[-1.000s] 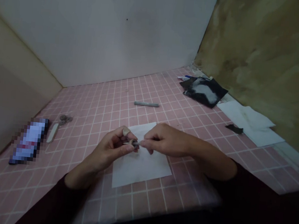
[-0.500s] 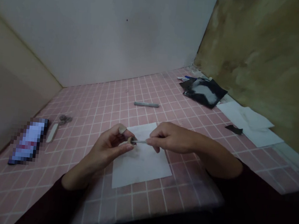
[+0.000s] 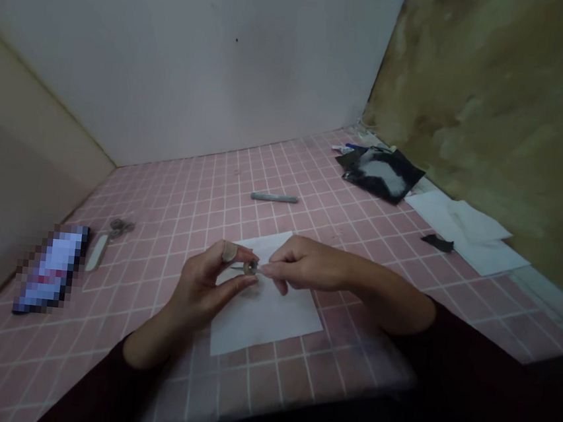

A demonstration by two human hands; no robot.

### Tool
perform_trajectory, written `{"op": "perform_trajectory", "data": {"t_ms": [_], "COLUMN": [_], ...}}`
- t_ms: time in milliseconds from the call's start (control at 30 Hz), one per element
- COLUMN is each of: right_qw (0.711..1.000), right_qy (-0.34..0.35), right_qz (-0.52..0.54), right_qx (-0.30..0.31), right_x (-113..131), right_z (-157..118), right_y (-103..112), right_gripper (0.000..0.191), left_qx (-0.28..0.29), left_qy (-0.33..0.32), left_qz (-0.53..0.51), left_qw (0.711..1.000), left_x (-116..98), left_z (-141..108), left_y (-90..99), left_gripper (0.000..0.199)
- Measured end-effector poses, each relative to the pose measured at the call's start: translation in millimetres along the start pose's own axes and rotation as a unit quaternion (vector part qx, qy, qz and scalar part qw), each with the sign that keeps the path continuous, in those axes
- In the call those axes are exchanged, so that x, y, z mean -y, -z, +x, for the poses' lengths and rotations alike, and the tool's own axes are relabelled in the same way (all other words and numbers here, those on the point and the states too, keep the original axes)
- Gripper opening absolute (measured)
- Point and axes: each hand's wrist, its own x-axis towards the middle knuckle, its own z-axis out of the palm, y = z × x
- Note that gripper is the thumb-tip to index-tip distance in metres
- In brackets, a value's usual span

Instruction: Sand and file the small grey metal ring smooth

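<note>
Pink, white-lined cloth [image 3: 163, 199] lies under everything; at its left is a blurred blue-and-white thing [image 3: 51, 268], then a pale bar [image 3: 97, 251] and, touching or just beyond its far end, a few small grey pieces [image 3: 121, 225]. The left hand [image 3: 194, 289], with a wrap [image 3: 229, 252] on one finger, holds the ring [image 3: 250, 268] in a narrow pinch, thumb on the near side and fingertip on the far side. That grip looks right for so small a piece, provided that it is firm enough to stop the ring turning and light enough not to strain it. A thin rod [image 3: 237, 268] shows left of the ring and seems to run through its hole; it is best held in line with the opening, with short, even strokes and light pressure, so that the edge does not catch. A slow turn of the ring between strokes would spread the contact evenly. Both hands are just above the paper [image 3: 271, 323], a good place to work, since a dropped piece would show there. Beyond it lies a grey stick [image 3: 274, 198]. The right hand [image 3: 316, 264] pinches the rod close to the ring, which should help control. Farther right are a black sheet [image 3: 400, 189], a dark scrap [image 3: 438, 242] and white sheets [image 3: 491, 254].
</note>
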Motion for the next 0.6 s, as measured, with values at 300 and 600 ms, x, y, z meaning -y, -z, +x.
{"op": "perform_trajectory", "data": {"t_ms": [300,600], "right_qw": [0.999,0.99], "right_qy": [0.022,0.041], "right_qz": [-0.04,-0.113], "right_qx": [-0.023,-0.068], "right_x": [1.2,5.8], "right_z": [3.3,-2.0], "right_y": [-2.6,-1.3], "right_gripper": [0.036,0.038], "left_qx": [0.0,-0.003], "left_qy": [0.031,0.103], "left_qz": [-0.025,-0.144], "left_qw": [0.999,0.984], "left_x": [-4.0,-10.2], "left_z": [2.4,6.5], "left_y": [-0.8,-0.7], "left_gripper": [0.026,0.017]}}
